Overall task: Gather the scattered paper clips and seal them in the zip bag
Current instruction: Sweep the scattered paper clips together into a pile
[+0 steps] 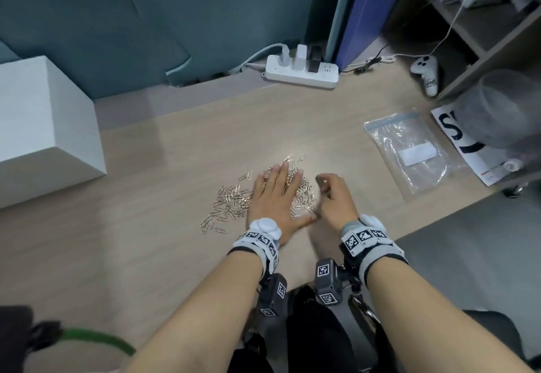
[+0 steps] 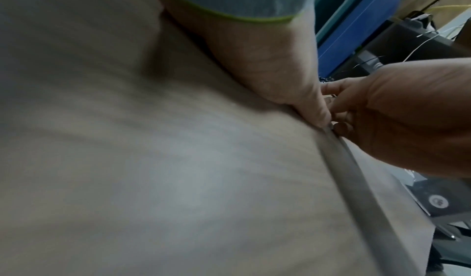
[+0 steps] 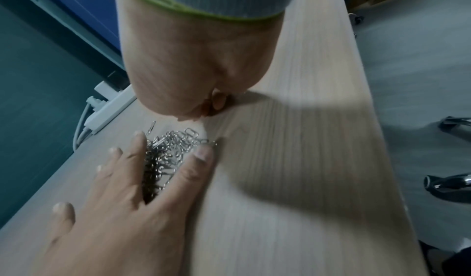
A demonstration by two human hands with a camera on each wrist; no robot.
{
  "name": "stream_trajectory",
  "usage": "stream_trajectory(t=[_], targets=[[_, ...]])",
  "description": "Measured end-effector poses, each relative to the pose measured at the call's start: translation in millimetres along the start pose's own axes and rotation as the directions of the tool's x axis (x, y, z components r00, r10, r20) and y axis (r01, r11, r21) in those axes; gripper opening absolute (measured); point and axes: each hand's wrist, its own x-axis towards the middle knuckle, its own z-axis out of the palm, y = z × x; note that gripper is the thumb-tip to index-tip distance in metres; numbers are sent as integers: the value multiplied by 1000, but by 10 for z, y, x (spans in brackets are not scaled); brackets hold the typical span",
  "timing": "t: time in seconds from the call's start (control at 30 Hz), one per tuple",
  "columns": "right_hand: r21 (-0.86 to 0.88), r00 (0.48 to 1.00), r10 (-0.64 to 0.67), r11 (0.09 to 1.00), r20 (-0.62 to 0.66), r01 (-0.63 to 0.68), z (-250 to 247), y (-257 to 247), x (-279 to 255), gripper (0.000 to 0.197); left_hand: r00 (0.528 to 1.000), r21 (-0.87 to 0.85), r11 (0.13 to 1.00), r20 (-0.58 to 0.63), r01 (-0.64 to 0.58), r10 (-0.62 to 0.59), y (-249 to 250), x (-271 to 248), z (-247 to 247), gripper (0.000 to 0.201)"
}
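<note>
Head view showed the left hand (image 1: 273, 197) flat, fingers spread on the paper clips (image 1: 234, 199) mid-frame, right hand (image 1: 336, 194) loosely curled, empty (zip bag (image 1: 409, 150) lay right); sweeping inward seemed wisest.

A pale wood-grain desk (image 1: 175, 144) fills the middle of the frame, backed by a teal partition wall (image 1: 146, 15). At upper right stands a brown shelf unit (image 1: 480, 30); a white box (image 1: 44, 126) sits at left, and grey floor (image 1: 483, 243) shows lower right.
</note>
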Motion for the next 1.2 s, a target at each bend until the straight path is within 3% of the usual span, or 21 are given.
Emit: stream_trajectory(t=[0.13, 0.27, 0.33, 0.43, 0.5, 0.7, 0.87, 1.03, 1.2], targets=[[38, 1000, -7, 999, 16, 6, -55, 69, 9, 53, 996, 23, 998, -67, 52, -51, -20, 224, 95, 77], [-53, 996, -9, 999, 86, 14, -65, -2, -32, 47, 992, 2, 995, -68, 104, -104, -201, 19, -20, 77], [-115, 994, -9, 993, 109, 21, -62, -92, -125, 41, 979, -2, 981, -59, 194, -194, -351, -262, -87, 80], [-153, 992, 5, 988, 125, 15, 25, -263, -261, 33, 922, 2, 923, -51, 386, -385, -552, -635, -103, 87], [-124, 991, 1, 992, 137, 17, 97, -370, -293, 34, 899, -7, 899, -29, 438, -438, -616, -755, -93, 92], [-31, 979, -31, 999, 201, 38, 103, -420, -165, 48, 942, -56, 941, -25, 333, -335, -535, -398, -57, 102], [-121, 997, -32, 992, 69, 40, -173, -256, 132, 33, 975, -82, 973, -26, 216, -219, -317, 27, -75, 109], [-175, 997, 13, 985, 74, 1, -234, -151, 298, 44, 999, 33, 999, -18, 27, -26, -66, 41, -37, 108], [52, 984, -82, 996, 159, 74, -98, -216, 232, 51, 990, 40, 991, -65, 128, -125, -154, 302, -24, 92]])
